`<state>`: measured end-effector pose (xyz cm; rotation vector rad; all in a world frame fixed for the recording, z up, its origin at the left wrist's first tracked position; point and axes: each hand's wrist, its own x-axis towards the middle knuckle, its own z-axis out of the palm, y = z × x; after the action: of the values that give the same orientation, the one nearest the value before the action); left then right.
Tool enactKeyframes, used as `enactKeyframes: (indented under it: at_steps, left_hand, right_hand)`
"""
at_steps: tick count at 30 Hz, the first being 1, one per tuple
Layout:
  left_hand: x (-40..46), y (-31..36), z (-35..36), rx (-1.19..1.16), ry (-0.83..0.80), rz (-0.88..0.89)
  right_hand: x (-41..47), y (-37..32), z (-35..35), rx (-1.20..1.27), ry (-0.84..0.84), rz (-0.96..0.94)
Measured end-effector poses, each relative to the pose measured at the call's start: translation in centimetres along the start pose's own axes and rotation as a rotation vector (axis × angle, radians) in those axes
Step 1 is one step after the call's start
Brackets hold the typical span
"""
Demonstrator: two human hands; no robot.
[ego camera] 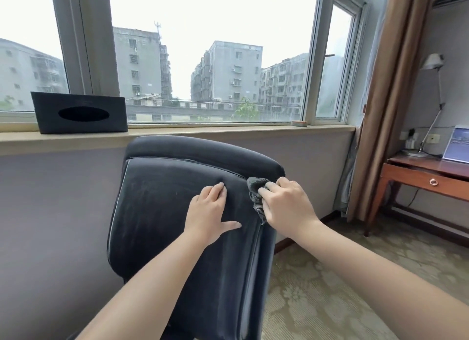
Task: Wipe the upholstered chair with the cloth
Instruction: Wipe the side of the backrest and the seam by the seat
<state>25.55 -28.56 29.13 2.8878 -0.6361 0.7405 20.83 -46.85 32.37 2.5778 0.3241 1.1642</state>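
Note:
A dark blue-grey upholstered chair stands with its padded back toward me, just under the windowsill. My left hand lies flat on the back panel, fingers straight and thumb spread out to the right. My right hand grips a bunched dark grey cloth and presses it against the chair's right edge, near the top corner seam. Part of the cloth hangs down below my fingers along the seam.
A black tissue box sits on the windowsill behind the chair. At the right stand a brown curtain and a wooden desk with a lamp. Patterned carpet lies right of the chair.

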Motion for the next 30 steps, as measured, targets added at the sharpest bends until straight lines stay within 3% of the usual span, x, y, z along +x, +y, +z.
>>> enactKeyframes:
  at_steps: [6, 12, 19, 24, 30]
  left_hand:
    - [0.5, -0.2, 0.4, -0.088, -0.133, -0.101]
    - [1.2, -0.9, 1.0, -0.158, -0.101, -0.109]
    - [1.3, -1.5, 1.4, -0.207, -0.117, -0.099]
    - [1.2, -1.3, 0.5, -0.173, -0.186, -0.105]
    - [1.0, -0.8, -0.6, -0.109, -0.24, -0.072]
  right_hand:
    - [2.6, -1.3, 0.0, 0.079, -0.046, 0.014]
    - [5.7, -3.1, 1.1, 0.046, -0.157, 0.007]
    - [9.3, -5.4, 2.6, 0.057, -0.163, -0.047]
    - [7.8, -4.1, 1.8, 0.015, -0.151, -0.103]
    - [1.1, -0.5, 1.4, -0.009, -0.019, 0.009]
